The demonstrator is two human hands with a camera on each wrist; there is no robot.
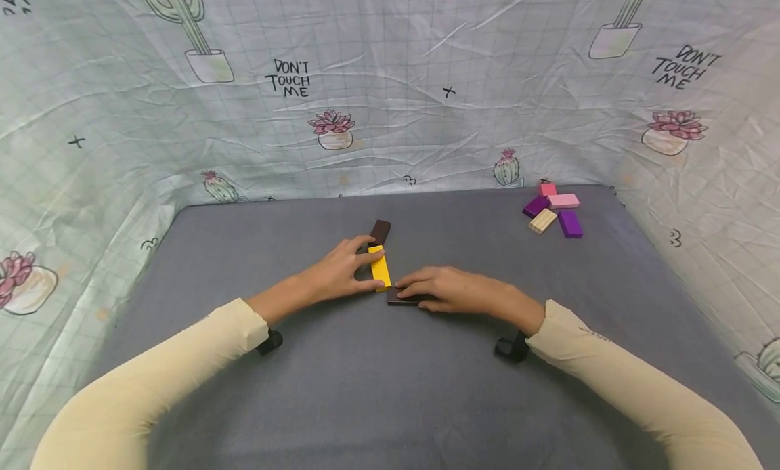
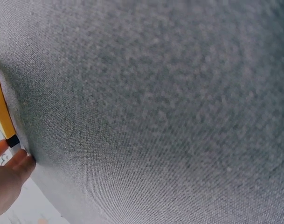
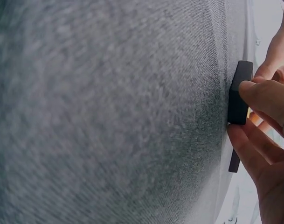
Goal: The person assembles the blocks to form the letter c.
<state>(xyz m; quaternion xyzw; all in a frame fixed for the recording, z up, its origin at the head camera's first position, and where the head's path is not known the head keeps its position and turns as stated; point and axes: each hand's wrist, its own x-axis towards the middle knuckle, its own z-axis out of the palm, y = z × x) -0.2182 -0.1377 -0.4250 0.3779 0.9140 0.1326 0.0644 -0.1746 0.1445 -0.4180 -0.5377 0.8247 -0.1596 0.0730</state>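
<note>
We see the left hand (image 1: 338,272) pinching a yellow rectangular block (image 1: 380,270) mid-table (image 1: 341,389), on grey cloth. At its twelve o'clock lies a dark brown rectangular block (image 1: 381,231); at its five o'clock, just beside it, we see the right hand (image 1: 460,290) pinching a flat black block (image 3: 236,103). Pink, purple and pale wooden blocks (image 1: 547,217) cluster towards two o'clock.
</note>
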